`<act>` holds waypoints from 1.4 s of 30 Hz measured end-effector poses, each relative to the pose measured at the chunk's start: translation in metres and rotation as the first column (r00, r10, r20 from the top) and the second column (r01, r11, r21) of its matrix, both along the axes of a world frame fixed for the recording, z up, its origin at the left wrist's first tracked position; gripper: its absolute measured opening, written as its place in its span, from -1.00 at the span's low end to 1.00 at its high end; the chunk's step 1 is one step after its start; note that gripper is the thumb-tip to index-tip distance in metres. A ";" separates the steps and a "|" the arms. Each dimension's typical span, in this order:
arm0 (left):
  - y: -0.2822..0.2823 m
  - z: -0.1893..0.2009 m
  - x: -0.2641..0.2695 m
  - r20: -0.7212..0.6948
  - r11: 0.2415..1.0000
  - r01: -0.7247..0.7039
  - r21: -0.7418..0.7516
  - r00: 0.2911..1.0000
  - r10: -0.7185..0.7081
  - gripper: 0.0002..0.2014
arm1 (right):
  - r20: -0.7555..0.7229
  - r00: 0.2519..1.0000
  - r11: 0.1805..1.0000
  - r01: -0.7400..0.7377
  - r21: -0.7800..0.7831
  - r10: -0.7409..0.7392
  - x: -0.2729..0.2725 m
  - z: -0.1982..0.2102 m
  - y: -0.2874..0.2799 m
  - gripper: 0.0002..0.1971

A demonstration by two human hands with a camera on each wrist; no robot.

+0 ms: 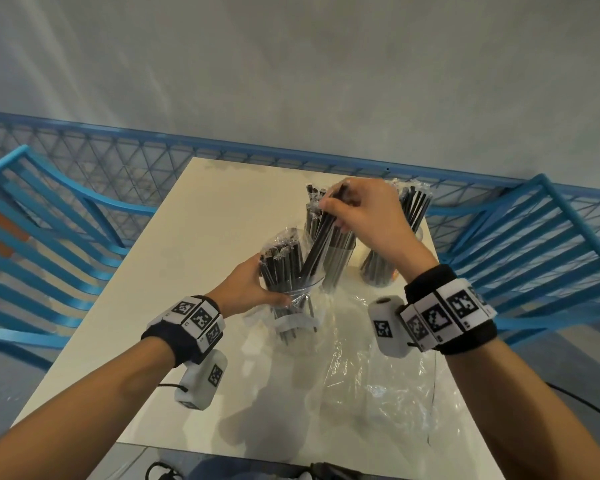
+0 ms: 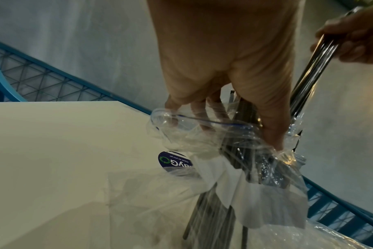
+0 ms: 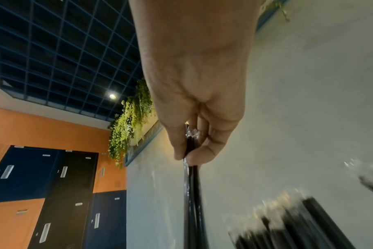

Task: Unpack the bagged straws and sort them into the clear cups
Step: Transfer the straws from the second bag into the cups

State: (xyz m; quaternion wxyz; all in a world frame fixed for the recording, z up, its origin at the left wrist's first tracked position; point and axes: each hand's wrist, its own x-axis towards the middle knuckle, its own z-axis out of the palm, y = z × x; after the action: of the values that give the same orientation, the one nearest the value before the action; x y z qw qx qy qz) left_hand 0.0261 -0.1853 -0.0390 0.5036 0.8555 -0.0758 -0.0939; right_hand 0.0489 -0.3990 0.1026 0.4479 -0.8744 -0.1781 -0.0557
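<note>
My left hand (image 1: 274,282) grips the mouth of a clear zip bag (image 1: 288,306) that holds black straws upright over the white table (image 1: 194,271); in the left wrist view my left hand (image 2: 224,128) has fingers inside the bag (image 2: 202,134) and the thumb outside. My right hand (image 1: 329,209) pinches a few black straws (image 1: 317,251) near their tops, slanting with their lower ends in the bag's mouth. The right wrist view shows my right hand (image 3: 187,156) pinching those straws (image 3: 194,193). Behind stand two clear cups, one in the middle (image 1: 338,265) and one at the right (image 1: 381,268), both holding black straws.
A large crumpled clear plastic bag (image 1: 368,382) lies on the table in front of me. Blue slatted chairs stand at the left (image 1: 49,237) and the right (image 1: 534,244). A blue mesh railing (image 1: 222,150) runs behind the table's far edge.
</note>
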 end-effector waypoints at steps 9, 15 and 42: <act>0.001 -0.002 0.000 -0.026 1.000 -0.010 -0.029 1.000 0.010 -0.21 | 0.109 0.994 0.996 0.010 0.085 -0.019 0.010 0.050 -0.015 -0.87; 0.001 -0.001 0.001 -0.026 1.000 -0.013 -0.019 1.000 0.012 -0.22 | 0.117 0.993 0.993 0.017 0.113 -0.030 0.013 0.060 -0.026 -0.89; 0.002 0.000 -0.001 -0.037 1.000 -0.025 0.001 0.999 0.025 -0.19 | 0.118 0.884 0.846 0.468 -0.255 -0.453 0.082 -0.022 -0.109 -0.83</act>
State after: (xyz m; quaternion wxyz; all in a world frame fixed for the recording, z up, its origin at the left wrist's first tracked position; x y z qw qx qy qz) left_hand 0.0254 -0.1830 -0.0388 0.5057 0.8547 -0.0557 -0.1033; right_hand 0.1305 -0.5082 0.0809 0.2903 -0.9434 0.0190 -0.1591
